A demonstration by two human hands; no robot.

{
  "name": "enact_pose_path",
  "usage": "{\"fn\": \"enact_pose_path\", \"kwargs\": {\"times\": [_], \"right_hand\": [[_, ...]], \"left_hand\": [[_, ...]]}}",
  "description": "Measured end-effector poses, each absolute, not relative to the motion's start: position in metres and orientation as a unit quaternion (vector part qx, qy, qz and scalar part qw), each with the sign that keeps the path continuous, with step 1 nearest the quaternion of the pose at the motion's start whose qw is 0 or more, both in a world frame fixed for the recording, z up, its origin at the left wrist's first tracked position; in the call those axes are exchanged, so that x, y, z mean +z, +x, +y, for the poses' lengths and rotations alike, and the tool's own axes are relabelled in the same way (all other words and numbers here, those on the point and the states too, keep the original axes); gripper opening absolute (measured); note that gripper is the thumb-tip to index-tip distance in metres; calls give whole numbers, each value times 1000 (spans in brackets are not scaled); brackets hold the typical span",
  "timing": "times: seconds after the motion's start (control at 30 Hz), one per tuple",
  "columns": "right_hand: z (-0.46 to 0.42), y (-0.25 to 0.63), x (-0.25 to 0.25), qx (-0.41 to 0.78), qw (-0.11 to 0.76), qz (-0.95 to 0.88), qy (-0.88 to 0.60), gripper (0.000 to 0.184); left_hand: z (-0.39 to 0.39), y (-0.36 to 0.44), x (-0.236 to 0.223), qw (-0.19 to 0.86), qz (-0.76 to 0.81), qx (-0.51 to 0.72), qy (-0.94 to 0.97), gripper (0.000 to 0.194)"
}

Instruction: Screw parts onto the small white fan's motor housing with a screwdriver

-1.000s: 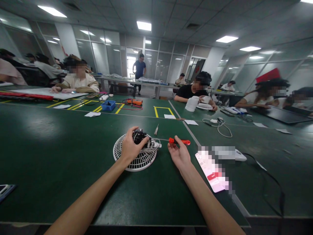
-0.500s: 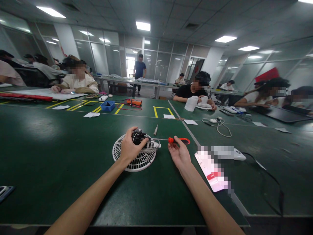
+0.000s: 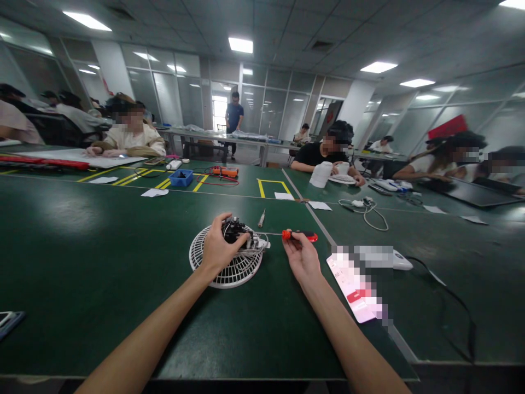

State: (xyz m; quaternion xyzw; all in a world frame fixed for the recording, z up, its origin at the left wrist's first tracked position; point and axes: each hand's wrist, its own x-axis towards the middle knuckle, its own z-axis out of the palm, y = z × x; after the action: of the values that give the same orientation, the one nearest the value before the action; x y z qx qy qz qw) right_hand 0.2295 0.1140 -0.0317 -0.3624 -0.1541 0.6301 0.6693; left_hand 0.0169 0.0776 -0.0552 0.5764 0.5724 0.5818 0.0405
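Cupping the black motor unit [image 3: 234, 231] from its left side, the left hand [image 3: 217, 249] has its thumb on the near edge and its other fingers curved over the far edge, so the unit lies in the gap between them. The unit sits on the round white grille [image 3: 229, 278], which rests on the green counter [image 3: 123, 262]. Loose pale wires [image 3: 256, 251] spread over the grille's right part, just beside the left thumb.

The right hand [image 3: 303, 260], palm turned partly up, pinches the red and black screwdriver [image 3: 307, 236] by its handle, near the shaft. The thumb lies along the handle and the fingers bend in beneath it, the handle's end reaching out to the right past them. The shaft runs nearly level leftward to the unit's right side; whether the tip sits in a screw is too small to tell.

A small pointed tube [image 3: 261, 219] lies beyond the shaft, near the grille. To the right of the right hand, a lit phone [image 3: 353, 293] lies partly blurred. Farther back stand a blue bin [image 3: 181, 178] and an orange meter [image 3: 225, 172].
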Motion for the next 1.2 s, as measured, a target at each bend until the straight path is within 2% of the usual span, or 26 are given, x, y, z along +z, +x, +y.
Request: {"fn": "enact_pose_path", "kwargs": {"times": [0.1, 0.3, 0.5, 0.73, 0.93, 1.2], "right_hand": [[113, 228, -33, 620, 665, -164, -383, 22], [112, 225, -36, 611, 664, -168, -398, 29], [116, 232, -35, 611, 661, -146, -411, 24], [120, 233, -41, 650, 597, -213, -419, 16], [121, 231, -49, 651, 619, -264, -351, 24], [120, 233, -45, 706, 607, -256, -259, 40]], "left_hand": [[77, 17, -55, 45, 574, 582, 574, 63], [78, 17, -55, 44, 572, 581, 577, 64], [76, 17, -53, 43, 571, 578, 582, 63], [76, 16, -55, 37, 561, 575, 594, 62], [76, 16, -55, 44, 555, 580, 595, 57], [75, 17, -53, 45, 557, 577, 595, 53]]}}
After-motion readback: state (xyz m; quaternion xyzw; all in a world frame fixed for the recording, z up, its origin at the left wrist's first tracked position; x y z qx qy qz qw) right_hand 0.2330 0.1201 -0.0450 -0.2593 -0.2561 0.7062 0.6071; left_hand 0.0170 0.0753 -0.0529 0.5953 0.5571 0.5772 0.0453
